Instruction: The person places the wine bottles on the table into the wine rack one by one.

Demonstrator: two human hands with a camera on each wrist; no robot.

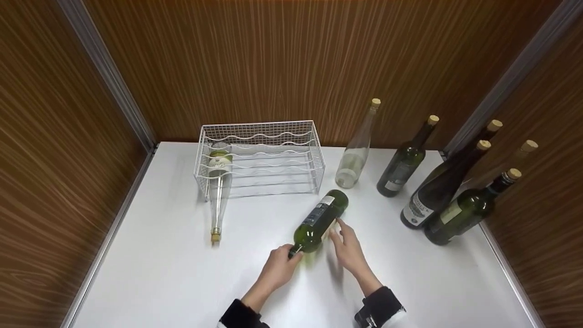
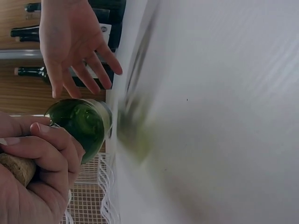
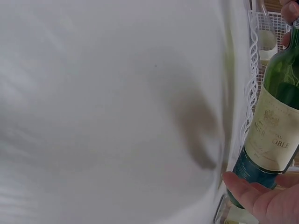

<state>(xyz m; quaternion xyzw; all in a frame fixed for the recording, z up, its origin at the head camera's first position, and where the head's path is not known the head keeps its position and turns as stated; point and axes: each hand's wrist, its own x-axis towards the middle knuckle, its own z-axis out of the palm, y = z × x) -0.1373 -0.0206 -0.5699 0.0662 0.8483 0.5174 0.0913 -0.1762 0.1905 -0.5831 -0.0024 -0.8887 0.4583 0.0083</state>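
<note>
A green wine bottle (image 1: 321, 218) is tilted over the white table, its base pointing toward the back right. My left hand (image 1: 278, 265) grips it by the neck; the left wrist view shows the cork (image 2: 18, 169) by the curled fingers. My right hand (image 1: 349, 249) is beside the lower half of the bottle with extended fingers. In the right wrist view those fingers lie at the bottle's base end, below its cream label (image 3: 272, 133); whether they touch the glass I cannot tell.
A white wire rack (image 1: 259, 131) stands at the back, with a clear corked bottle (image 1: 221, 191) lying in its left end, neck toward me. Upright to the right are a clear bottle (image 1: 353, 159), a dark bottle (image 1: 403, 166) and several more. Wood-grain panels (image 1: 282, 59) enclose the table.
</note>
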